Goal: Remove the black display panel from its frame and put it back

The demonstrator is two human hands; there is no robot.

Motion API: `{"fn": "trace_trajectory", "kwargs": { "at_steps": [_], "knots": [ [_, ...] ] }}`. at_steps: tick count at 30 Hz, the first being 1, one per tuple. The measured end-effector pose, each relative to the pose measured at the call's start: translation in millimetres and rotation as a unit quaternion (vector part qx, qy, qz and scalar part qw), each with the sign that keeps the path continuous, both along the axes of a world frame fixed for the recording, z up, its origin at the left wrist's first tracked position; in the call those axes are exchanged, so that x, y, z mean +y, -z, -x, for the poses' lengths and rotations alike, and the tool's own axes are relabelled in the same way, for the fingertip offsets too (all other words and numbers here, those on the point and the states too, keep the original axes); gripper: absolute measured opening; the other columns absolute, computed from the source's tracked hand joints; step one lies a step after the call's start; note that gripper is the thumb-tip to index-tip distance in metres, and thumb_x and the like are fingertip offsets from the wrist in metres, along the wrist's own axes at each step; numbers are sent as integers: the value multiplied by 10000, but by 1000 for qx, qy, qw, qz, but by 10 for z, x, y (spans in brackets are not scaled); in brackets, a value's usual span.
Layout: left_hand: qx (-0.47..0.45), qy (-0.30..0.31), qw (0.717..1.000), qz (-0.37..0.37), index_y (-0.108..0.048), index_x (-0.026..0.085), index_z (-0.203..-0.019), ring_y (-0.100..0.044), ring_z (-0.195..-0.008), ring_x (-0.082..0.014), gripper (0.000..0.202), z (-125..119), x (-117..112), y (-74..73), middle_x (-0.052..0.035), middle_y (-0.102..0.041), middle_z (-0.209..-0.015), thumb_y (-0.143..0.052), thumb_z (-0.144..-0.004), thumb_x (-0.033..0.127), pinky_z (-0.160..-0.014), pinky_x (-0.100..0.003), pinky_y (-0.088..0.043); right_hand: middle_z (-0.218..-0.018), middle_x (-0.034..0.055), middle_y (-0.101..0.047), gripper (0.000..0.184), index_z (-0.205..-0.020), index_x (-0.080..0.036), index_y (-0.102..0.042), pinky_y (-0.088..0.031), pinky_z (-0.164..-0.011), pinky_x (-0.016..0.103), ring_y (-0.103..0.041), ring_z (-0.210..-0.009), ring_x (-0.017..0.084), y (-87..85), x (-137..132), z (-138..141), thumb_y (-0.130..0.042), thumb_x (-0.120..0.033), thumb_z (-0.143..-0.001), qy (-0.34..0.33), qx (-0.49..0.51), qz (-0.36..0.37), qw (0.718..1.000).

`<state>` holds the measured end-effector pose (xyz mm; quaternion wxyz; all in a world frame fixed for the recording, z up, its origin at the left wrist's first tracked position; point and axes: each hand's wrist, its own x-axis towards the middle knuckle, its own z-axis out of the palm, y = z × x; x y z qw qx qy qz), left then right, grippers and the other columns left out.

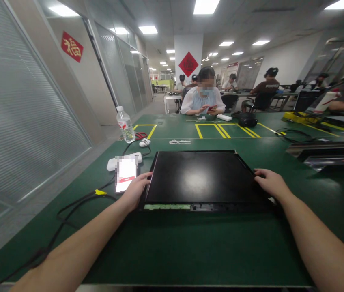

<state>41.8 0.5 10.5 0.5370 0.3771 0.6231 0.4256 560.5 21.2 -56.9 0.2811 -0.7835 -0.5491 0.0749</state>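
Observation:
A flat black display panel [202,177] in a dark frame lies in front of me on the green table [190,247]. Along its near edge runs a strip with a green circuit board [167,207] at the left. My left hand [137,188] grips the panel's left edge, its fingers closed on the rim. On the opposite side my right hand [271,183] holds the right edge, thumb and fingers bent round it. The fingertips of both hands are partly hidden by the frame. Left of the panel, close to my left hand, lies a phone [127,174] with a lit screen.
A water bottle [125,125], red-handled scissors [140,136] and a white power strip [111,163] stand or lie at the left, with black cables [77,205] nearby. Small white pieces [180,142] lie behind the panel. A person [204,95] sits across; other dark panels [336,154] lie right.

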Motion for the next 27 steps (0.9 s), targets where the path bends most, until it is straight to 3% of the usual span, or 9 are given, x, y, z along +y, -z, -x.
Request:
{"fn": "trace_trajectory", "kwargs": {
  "at_steps": [5, 8, 15, 19, 27],
  "knots": [
    [25, 7, 999, -27, -791, 163, -1286, -859, -813, -288, 491, 26, 13, 12, -66, -868, -866, -677, -809, 142, -761, -383, -697, -1289, 108, -841, 111, -721, -275, -745, -616, -1051, 509, -778, -1188, 399, -36, 5, -20, -655, -336, -703, -11, -3, 12, 1000],
    [69, 6, 996, -57, -817, 196, -1184, -853, -1026, -318, 406, 23, 4, 31, -72, -896, -1005, -703, -798, 136, -927, -410, -686, -1290, 119, -840, 121, -730, -276, -751, -631, -1008, 512, -787, -1152, 404, -38, 2, -24, -656, -345, -699, -11, -1, 14, 1000],
    [159, 24, 982, -100, -839, 205, -1179, -774, -1280, -378, 409, 49, -11, 81, -90, -881, -1236, -708, -796, 151, -1150, -478, -586, -1237, 108, -848, 113, -748, -280, -743, -614, -1054, 496, -773, -1208, 393, -30, 7, -7, -665, -347, -700, -18, -4, 11, 1000],
    [199, 19, 973, -118, -833, 212, -1143, -632, -1500, -395, 363, 78, -5, 102, -115, -809, -1430, -731, -800, 155, -1295, -479, -441, -1267, 121, -840, 143, -776, -269, -763, -597, -1095, 507, -762, -1246, 403, -52, 4, 13, -660, -344, -712, -20, -9, 17, 1000],
    [222, 10, 968, -117, -729, 202, -1331, -687, -1422, -381, 513, 110, 5, 176, -155, -781, -1444, -779, -820, 185, -1234, -479, -492, -1218, 114, -853, 149, -784, -277, -782, -631, -1023, 499, -791, -1149, 392, -7, 23, -45, -680, -348, -702, -28, -19, 11, 999]
  ]
}}
